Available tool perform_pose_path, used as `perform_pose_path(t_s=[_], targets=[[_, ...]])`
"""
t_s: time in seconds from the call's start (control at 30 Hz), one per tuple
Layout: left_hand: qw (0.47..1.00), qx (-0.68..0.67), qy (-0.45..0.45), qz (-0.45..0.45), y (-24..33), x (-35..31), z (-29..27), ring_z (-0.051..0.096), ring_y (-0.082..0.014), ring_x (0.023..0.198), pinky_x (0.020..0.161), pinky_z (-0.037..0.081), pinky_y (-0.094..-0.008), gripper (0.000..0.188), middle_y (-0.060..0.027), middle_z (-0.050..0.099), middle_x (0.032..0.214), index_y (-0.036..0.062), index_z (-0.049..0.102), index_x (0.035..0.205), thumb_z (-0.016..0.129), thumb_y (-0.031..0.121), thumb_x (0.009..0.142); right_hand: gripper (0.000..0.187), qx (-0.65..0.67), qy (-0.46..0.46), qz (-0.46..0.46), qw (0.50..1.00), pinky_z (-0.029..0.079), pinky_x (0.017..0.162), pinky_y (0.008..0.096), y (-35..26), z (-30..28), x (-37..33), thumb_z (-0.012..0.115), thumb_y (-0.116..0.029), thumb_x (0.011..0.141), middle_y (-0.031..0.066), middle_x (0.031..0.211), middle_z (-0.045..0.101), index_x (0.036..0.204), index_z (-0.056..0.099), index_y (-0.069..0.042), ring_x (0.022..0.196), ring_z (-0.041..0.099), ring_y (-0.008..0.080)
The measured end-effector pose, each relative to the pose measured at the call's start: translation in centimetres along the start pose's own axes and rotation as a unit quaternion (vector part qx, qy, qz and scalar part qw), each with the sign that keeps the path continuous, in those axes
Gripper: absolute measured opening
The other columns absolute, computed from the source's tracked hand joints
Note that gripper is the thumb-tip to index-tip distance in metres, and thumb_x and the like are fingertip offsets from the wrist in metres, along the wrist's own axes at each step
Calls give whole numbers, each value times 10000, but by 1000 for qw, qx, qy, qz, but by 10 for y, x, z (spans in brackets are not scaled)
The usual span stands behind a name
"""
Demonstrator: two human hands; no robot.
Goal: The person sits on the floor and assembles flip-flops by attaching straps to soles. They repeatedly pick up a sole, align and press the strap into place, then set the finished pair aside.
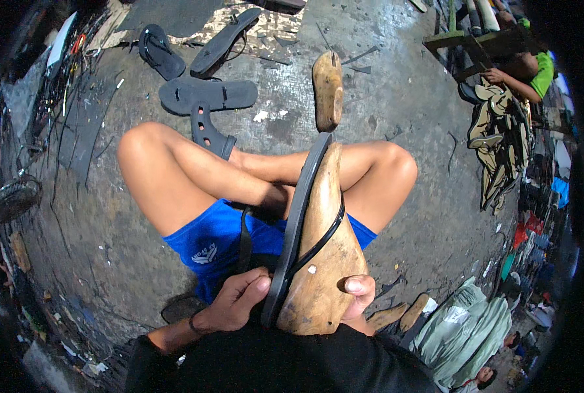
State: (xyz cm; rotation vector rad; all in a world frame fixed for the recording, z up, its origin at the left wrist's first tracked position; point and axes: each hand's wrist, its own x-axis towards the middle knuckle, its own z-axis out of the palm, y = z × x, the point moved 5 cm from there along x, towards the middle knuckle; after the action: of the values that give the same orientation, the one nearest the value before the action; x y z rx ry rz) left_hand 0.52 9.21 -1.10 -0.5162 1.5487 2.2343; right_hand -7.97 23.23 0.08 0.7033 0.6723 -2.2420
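Note:
A wooden shoe last point(325, 275) stands on end over my lap, toe up. Against its left side lies a dark flip-flop sole point(297, 216), with a thin black strap point(328, 236) crossing the last. My right hand point(359, 295) is closed round the heel part of the last, its thumb on the front; the other fingers are hidden behind the wood. Close against the sole's heel end, my left hand point(236, 301) is closed. A loose black strap end point(245, 242) sticks up out of it; where that strap joins the sole is hidden.
A second wooden last point(328, 92) lies on the floor ahead. Loose dark sandals point(207, 95) lie to its left. At the right are a heap of tan sandals point(495, 137), another person's arm point(521, 85) and a pale green cloth point(469, 327). A fan point(16, 196) stands far left.

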Motion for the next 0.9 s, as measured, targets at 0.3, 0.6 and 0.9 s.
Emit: perform_pose_path(t_s=[0.3,0.6,0.9], targets=[[995,-92,-27,41,-24,31,-11,509,-95,982,839,420,-268,441,-11,526,1133,34,473,1239,546,401,1006,912,-124,-174,-40,976,452,1038,450,-16,17,28,663,-176,726,237,1375,501,1493,221,41,1194,565,349],[978,56,148,133,25,38,-92,465,-189,1302,1107,344,-312,669,-147,479,1418,-63,336,1471,619,28,872,931,-481,-208,-28,851,460,947,337,54,10,138,791,-77,740,124,1231,506,1453,201,12,1115,536,213],[969,-168,164,78,-21,41,-120,450,-201,1323,1108,350,-320,585,-151,465,1438,-86,373,1437,565,12,893,754,-513,-199,-84,831,514,852,327,83,5,148,761,15,713,115,1120,533,1305,293,21,1010,576,197]])
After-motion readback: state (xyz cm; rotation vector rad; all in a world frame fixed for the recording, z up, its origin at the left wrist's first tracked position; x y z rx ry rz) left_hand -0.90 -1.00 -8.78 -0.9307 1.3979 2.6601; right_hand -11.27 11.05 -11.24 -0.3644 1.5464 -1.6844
